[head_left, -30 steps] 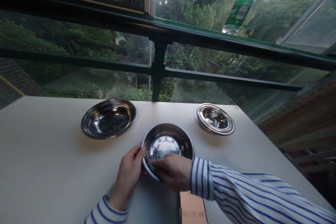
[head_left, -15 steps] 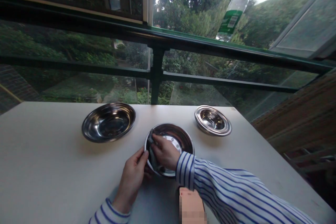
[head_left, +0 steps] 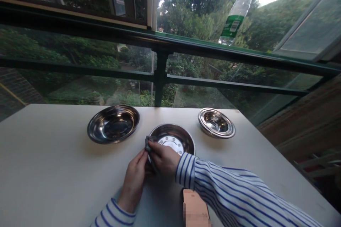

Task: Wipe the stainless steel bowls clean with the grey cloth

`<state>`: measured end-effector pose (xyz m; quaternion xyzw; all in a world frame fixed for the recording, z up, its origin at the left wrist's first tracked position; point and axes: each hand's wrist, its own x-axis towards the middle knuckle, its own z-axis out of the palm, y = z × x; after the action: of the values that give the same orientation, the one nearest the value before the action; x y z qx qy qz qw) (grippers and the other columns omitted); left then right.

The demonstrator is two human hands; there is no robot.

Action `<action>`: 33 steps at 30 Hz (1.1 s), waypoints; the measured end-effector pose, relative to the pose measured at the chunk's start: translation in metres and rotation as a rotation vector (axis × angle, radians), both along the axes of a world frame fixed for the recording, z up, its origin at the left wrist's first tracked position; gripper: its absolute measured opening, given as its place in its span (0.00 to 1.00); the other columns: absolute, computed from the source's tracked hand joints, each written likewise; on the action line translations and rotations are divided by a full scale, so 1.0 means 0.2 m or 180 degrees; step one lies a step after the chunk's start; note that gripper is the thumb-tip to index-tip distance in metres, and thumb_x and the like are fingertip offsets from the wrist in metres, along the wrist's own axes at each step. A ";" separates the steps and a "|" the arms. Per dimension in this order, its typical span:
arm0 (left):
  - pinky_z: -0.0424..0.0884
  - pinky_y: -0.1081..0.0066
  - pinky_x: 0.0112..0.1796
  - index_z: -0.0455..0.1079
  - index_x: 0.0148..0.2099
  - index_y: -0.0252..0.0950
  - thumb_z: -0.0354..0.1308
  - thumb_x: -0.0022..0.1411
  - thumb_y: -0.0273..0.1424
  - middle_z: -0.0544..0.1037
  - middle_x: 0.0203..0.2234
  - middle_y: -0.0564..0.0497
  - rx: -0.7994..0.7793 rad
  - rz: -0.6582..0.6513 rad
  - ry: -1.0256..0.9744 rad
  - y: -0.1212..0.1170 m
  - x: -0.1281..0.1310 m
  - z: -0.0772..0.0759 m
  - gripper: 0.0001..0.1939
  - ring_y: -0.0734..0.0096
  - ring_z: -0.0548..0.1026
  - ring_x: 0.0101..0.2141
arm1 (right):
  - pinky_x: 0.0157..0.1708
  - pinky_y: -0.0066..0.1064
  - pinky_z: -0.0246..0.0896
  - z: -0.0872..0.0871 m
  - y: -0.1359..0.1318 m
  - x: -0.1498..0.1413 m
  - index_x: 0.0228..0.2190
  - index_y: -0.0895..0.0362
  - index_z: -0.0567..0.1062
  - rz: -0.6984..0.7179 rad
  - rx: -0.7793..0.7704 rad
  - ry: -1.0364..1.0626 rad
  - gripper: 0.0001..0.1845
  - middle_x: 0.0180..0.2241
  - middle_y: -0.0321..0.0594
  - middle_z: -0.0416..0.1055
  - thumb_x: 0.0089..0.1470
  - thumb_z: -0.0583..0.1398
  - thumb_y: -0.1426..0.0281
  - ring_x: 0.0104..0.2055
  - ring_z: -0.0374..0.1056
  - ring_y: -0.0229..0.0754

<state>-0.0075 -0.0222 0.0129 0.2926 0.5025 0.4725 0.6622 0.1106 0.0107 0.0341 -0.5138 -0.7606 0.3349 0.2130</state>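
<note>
A round stainless steel bowl (head_left: pixel 188 138) with a ring of holes or dots on its bottom is in the middle of the white table. My left hand (head_left: pixel 134 177) pinches its left rim between thumb and fingers. My right hand (head_left: pixel 163 158) reaches over the bowl and grips a dark grey cloth (head_left: pixel 149 143), which is folded over the rim at the left, close to my left fingertips. My right hand and sleeve hide the near side of the bowl.
A wide steel basin (head_left: pixel 113 126) stands at the back left, smaller nested-looking steel bowls (head_left: pixel 216 124) at the back right. A phone (head_left: pixel 195 207) lies at the near edge of the white table (head_left: pixel 53 170). A plastic bottle (head_left: pixel 233 25) leans on the green railing (head_left: pixel 106 40).
My right hand has brought the cloth from the bowl's inner left wall up onto its left rim, beside my left fingers. My left hand keeps its hold.
</note>
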 end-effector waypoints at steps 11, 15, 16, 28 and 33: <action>0.67 0.73 0.27 0.72 0.38 0.31 0.56 0.53 0.38 0.77 0.26 0.51 0.0154 0.0138 -0.0437 0.01 -0.02 0.01 0.16 0.69 0.74 0.27 | 0.36 0.29 0.61 0.06 -0.15 0.10 0.48 0.58 0.66 0.1064 0.0816 -0.1047 0.19 0.39 0.44 0.70 0.53 0.52 0.74 0.36 0.66 0.41; 0.68 0.70 0.34 0.73 0.39 0.30 0.57 0.52 0.39 0.79 0.31 0.48 0.0220 0.0221 -0.0302 0.01 -0.01 -0.01 0.17 0.65 0.74 0.34 | 0.36 0.31 0.61 0.04 -0.19 0.08 0.53 0.57 0.59 0.0842 0.1117 -0.1192 0.23 0.44 0.46 0.66 0.54 0.51 0.71 0.39 0.65 0.44; 0.68 0.69 0.36 0.73 0.39 0.30 0.58 0.52 0.39 0.79 0.33 0.47 0.0271 0.0273 -0.0235 0.01 -0.01 -0.02 0.18 0.65 0.74 0.36 | 0.36 0.32 0.61 0.04 -0.20 0.08 0.53 0.56 0.60 0.0888 0.1161 -0.1264 0.23 0.45 0.45 0.66 0.54 0.51 0.71 0.38 0.64 0.44; 0.68 0.71 0.38 0.73 0.41 0.33 0.61 0.49 0.37 0.78 0.36 0.48 0.0301 0.0348 -0.0049 0.02 -0.01 -0.01 0.17 0.66 0.74 0.37 | 0.29 0.32 0.59 0.10 -0.21 0.09 0.44 0.53 0.67 0.1021 0.1498 -0.1766 0.14 0.37 0.41 0.69 0.56 0.52 0.69 0.33 0.63 0.42; 0.69 0.73 0.29 0.70 0.46 0.34 0.61 0.50 0.36 0.78 0.33 0.49 -0.0010 0.0145 -0.0135 -0.01 -0.01 0.03 0.20 0.70 0.75 0.29 | 0.33 0.33 0.61 0.19 -0.27 0.27 0.47 0.56 0.67 0.0424 0.1805 -0.1859 0.17 0.41 0.45 0.69 0.55 0.53 0.75 0.35 0.63 0.42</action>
<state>-0.0098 -0.0238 0.0195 0.2700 0.4957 0.4928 0.6622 0.1643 -0.0442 0.0718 -0.4579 -0.8828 -0.0348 0.0992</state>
